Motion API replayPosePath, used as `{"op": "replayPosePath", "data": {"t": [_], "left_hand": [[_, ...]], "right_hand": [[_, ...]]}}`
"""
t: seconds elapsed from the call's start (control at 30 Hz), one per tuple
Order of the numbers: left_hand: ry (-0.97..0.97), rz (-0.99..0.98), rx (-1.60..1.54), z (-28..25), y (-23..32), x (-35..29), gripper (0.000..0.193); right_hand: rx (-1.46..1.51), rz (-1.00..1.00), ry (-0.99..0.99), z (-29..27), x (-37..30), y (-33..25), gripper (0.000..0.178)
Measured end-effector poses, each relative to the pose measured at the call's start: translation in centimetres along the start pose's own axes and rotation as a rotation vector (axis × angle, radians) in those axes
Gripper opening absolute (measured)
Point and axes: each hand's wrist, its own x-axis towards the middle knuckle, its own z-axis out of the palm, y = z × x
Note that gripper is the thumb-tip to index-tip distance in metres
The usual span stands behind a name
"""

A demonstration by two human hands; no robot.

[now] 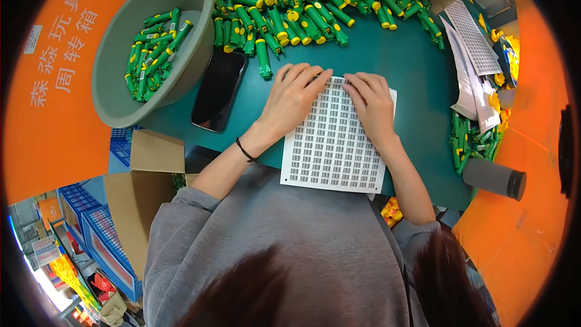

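Observation:
A white sheet of small printed labels (334, 151) lies in front of me, its near edge at the table's front against my grey shirt. My left hand (292, 98), with a black band at the wrist, grips the sheet's far left corner, fingers bent over the edge. Across from it, my right hand (372, 102) holds the far right part, fingers curled and thumb side toward the middle. The fingertips partly hide the top rows of labels. Just beyond my left hand lies a single green tube with a yellow end (263, 59).
A large pile of green tubes (302, 12) covers the table's far side. At left stand a grey-green basin (104, 54) holding more tubes and a black phone (219, 91). On the right are spare label sheets (475, 36), green parts (463, 136) and a grey cylindrical bottle (493, 178).

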Motion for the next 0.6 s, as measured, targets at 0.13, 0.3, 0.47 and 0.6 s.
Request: {"op": "replayPosePath", "data": {"t": [0.13,0.3,0.47,0.6], "left_hand": [[-0.018,-0.012,-0.012,-0.1,0.5,0.7,0.038],[0.003,0.000,-0.010,-0.4,0.5,0.4,0.039],[0.086,0.093,0.034,0.8,-0.2,0.2,0.036],[0.146,0.097,-0.031,0.2,0.3,-0.4,0.032]], "right_hand": [[0.032,0.003,-0.021,0.1,0.6,0.7,0.018],[-0.072,-0.131,0.075,0.5,0.9,0.1,0.017],[-0.087,-0.285,0.080,1.1,0.5,1.5,0.019],[0.027,-0.205,0.028,0.8,0.3,0.8,0.019]]}}
